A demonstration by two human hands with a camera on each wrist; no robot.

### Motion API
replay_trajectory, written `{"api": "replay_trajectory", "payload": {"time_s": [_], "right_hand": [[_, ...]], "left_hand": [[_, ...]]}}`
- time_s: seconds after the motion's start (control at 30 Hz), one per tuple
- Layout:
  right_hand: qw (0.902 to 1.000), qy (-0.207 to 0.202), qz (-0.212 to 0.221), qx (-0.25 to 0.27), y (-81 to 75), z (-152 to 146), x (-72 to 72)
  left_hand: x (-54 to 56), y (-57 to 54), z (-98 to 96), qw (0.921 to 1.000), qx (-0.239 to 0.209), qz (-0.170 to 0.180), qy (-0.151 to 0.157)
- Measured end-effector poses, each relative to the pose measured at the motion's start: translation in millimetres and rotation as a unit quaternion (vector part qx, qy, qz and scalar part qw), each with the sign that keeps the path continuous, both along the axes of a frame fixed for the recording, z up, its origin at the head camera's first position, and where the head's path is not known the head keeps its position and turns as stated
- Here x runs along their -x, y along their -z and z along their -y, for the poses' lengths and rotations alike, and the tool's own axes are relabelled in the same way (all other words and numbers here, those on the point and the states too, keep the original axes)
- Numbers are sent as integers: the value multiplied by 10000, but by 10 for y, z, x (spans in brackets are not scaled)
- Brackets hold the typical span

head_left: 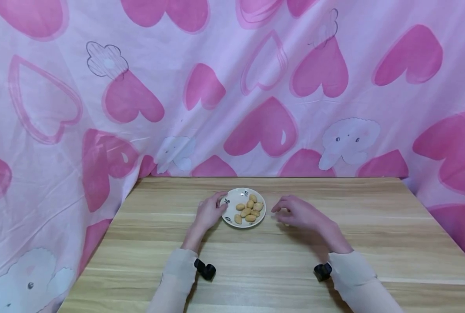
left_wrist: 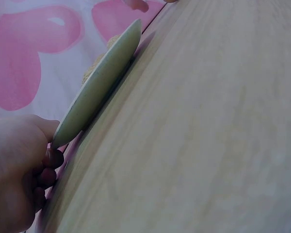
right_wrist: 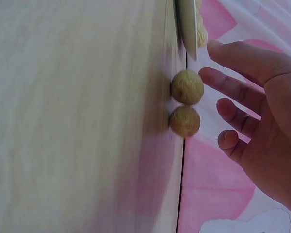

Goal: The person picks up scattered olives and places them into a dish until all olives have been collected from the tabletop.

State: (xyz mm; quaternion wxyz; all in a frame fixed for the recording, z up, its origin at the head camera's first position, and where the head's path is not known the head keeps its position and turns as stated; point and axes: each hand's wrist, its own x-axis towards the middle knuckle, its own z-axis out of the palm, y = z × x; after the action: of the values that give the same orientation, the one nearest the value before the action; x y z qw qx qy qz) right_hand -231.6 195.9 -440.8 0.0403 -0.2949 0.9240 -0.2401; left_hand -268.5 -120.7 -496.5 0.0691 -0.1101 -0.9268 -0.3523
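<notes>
A small white plate (head_left: 232, 213) with dark printed marks on its rim lies toward the back of the wooden table. Several tan unshelled nuts (head_left: 245, 213) are gathered on it, mostly on its right half. My left hand (head_left: 210, 211) pinches the plate's left rim, thumb on top and the other fingers curled below the edge, as the left wrist view shows. To the right of the plate, my right hand (head_left: 296, 213) hovers with loosely bent, spread fingers and nothing between them. Two loose nuts (right_wrist: 186, 87) sit on the table by its fingertips, mostly hidden under the hand in the head view.
The wood-grain table (head_left: 255, 278) ends at a back edge against a pink curtain (head_left: 216, 130) printed with hearts. Each wrist wears a small black camera (head_left: 205, 269) on a strap over a light sleeve (head_left: 179, 267).
</notes>
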Motion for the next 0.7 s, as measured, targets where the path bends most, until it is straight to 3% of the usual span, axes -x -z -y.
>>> {"api": "replay_trajectory", "payload": {"time_s": [0.33,0.6,0.7], "right_hand": [[9994,205,272,-46,38,-188,-55],[9995,78,78,-282,46,-226,-56],[9992,224,221,-249,39,-208,-66]], "left_hand": [[-9,-11,0,10000,1,65,-26],[-16,-12,7,10000,-5,15,-16],[-11,-12,0,10000,-9,45,-12]]}}
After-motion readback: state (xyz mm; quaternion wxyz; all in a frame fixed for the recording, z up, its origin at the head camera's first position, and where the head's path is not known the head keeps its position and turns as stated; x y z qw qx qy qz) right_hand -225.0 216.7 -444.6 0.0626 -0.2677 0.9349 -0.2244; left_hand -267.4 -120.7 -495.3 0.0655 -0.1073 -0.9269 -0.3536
